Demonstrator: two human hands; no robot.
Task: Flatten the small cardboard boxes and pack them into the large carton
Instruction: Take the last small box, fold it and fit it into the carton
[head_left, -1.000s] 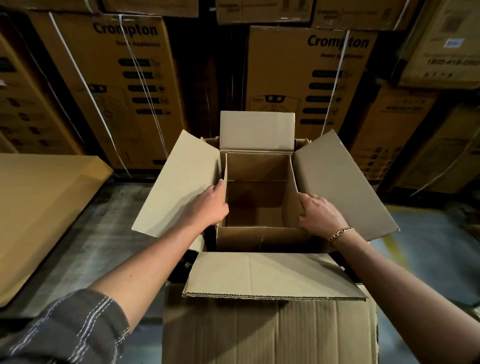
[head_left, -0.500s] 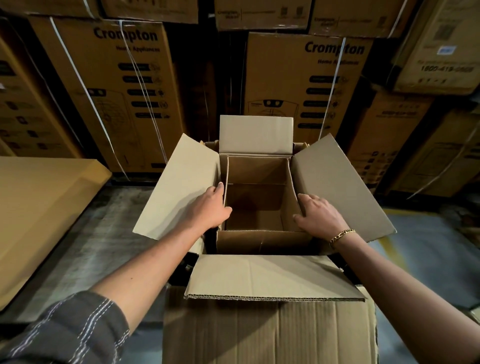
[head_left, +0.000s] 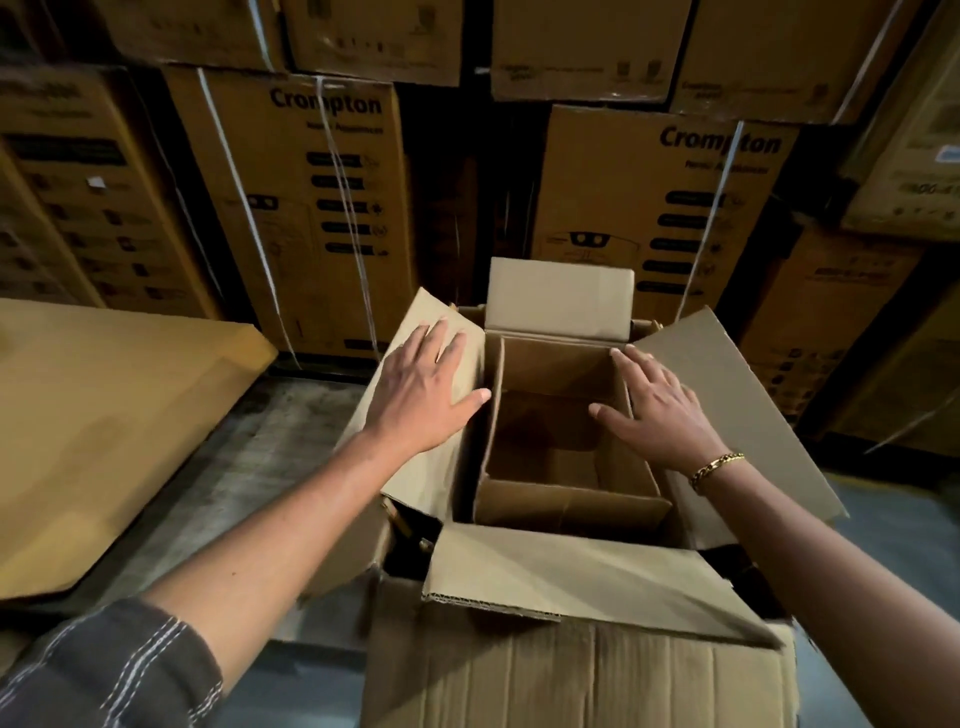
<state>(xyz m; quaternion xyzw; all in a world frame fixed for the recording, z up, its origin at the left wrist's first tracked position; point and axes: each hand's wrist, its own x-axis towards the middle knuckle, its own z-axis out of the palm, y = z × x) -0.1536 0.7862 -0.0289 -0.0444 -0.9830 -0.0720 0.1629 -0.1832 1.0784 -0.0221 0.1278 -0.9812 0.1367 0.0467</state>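
The small cardboard box (head_left: 569, 509) stands unflattened and open-topped in the centre of the frame, set down inside the large carton (head_left: 571, 680), whose plain front wall fills the bottom centre. The inside of the small box is dark and brown, and nothing can be made out in it.

The left hand (head_left: 421, 395) lies palm down on the carton's left flap (head_left: 415, 488), just left of the small box. Its fingers (head_left: 439, 338) are straight and slightly fanned, holding nothing, and the thumb reaches toward the box's left wall. The right hand (head_left: 662, 410) lies flat on the other side, with straight, slightly parted fingers over the top edge of the box's right wall and the carton's right flap (head_left: 737, 395). Its thumb sticks out over the opening, gripping nothing. A gold chain bracelet (head_left: 714, 467) circles that wrist.

A flap (head_left: 561, 296) stands upright at the far edge of the box. Whether it belongs to the box or the carton cannot be told. The near flap (head_left: 571, 571) folds toward the bottom of the frame, showing its corrugated edge.

At lower left is a dark striped sleeve (head_left: 104, 670). A flat cardboard sheet (head_left: 104, 415) lies at the left, above grey floor (head_left: 249, 467). Stacked strapped cartons printed "Crompton" (head_left: 311, 208) fill the top of the frame.
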